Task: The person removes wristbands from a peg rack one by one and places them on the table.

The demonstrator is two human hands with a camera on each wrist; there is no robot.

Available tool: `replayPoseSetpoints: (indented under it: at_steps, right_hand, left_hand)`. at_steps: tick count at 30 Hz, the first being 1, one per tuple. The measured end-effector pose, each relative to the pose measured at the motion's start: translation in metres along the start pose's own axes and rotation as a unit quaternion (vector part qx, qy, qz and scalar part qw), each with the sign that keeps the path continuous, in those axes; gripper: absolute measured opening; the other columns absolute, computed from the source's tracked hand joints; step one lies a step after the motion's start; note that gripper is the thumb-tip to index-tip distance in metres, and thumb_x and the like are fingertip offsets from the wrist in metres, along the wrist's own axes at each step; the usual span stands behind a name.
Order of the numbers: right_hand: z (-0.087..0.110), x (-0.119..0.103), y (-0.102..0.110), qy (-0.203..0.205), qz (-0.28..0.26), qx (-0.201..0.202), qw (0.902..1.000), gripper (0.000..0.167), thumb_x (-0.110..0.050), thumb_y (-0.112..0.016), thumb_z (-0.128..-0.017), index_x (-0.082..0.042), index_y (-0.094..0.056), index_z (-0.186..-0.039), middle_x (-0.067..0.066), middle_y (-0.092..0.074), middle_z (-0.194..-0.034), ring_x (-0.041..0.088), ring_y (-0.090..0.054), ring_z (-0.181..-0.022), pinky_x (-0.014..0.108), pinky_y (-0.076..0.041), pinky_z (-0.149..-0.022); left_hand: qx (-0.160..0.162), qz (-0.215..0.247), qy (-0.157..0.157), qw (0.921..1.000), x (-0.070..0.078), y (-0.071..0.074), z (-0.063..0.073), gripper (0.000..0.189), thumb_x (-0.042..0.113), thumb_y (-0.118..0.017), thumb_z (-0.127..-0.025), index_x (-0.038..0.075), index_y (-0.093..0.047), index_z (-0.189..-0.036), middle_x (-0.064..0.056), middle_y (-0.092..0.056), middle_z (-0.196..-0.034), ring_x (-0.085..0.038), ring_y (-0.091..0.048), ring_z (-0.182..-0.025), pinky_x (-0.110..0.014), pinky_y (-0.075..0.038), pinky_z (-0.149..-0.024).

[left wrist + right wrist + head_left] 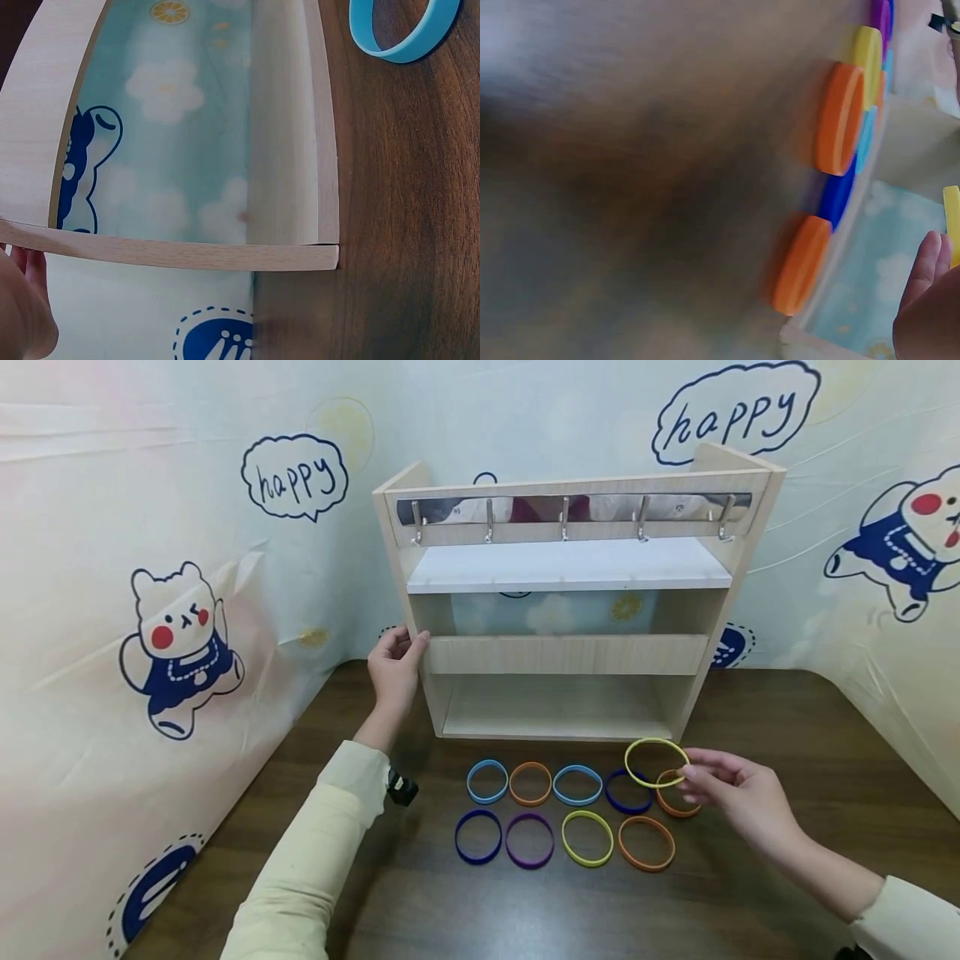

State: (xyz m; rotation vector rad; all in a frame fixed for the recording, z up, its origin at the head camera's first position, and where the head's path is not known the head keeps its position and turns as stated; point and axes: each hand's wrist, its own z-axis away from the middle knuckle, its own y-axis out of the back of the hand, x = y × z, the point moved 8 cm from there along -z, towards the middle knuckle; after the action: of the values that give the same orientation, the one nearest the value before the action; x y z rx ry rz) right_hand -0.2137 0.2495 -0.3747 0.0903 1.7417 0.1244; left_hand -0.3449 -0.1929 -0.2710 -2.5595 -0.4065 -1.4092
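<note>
My left hand (393,675) grips the left side panel of a small pale wooden shelf rack (566,655), thumb in front and fingers partly hidden behind. In the left wrist view, part of that hand (26,304) shows at the panel's outer side. My right hand (742,793) pinches a yellow silicone wristband (652,741) between thumb and fingers, raised over the table in front of the rack's right end. In the head view this band overlaps a dark blue wristband (628,811) and an orange wristband (678,814) lying below.
A metal strip with several hooks (565,518) runs along the rack's top. Two rows of wristbands lie before it, including a light blue one (487,801), a purple one (529,867) and another yellow one (587,863). A printed curtain (300,585) surrounds the brown table (480,918).
</note>
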Motion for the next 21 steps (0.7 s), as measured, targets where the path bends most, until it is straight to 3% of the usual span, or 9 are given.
replayPoseSetpoints:
  at_steps: [13,21]
  right_hand:
    - [0.026,0.026,0.026,-0.018,0.074,0.010,0.9970,0.040,-0.010,-0.064,-0.094,0.018,-0.054,-0.121,0.013,-0.072,-0.092,0.023,-0.071,-0.079,0.035,-0.055,-0.066]
    - [0.043,0.038,0.037,-0.034,0.099,0.018,0.9943,0.040,-0.011,-0.065,-0.094,0.018,-0.055,-0.120,0.016,-0.071,-0.091,0.023,-0.071,-0.078,0.036,-0.056,-0.066]
  left_hand:
    - [-0.002,-0.002,0.001,1.0000,0.000,-0.001,0.000,0.031,0.014,-0.070,-0.090,-0.006,-0.066,-0.113,-0.016,-0.066,-0.105,-0.022,-0.062,-0.093,-0.027,-0.052,-0.075]
    - [-0.002,-0.004,0.005,1.0000,0.001,-0.001,0.001,0.031,0.014,-0.069,-0.090,-0.007,-0.066,-0.113,-0.016,-0.066,-0.105,-0.021,-0.062,-0.092,-0.028,-0.052,-0.076]
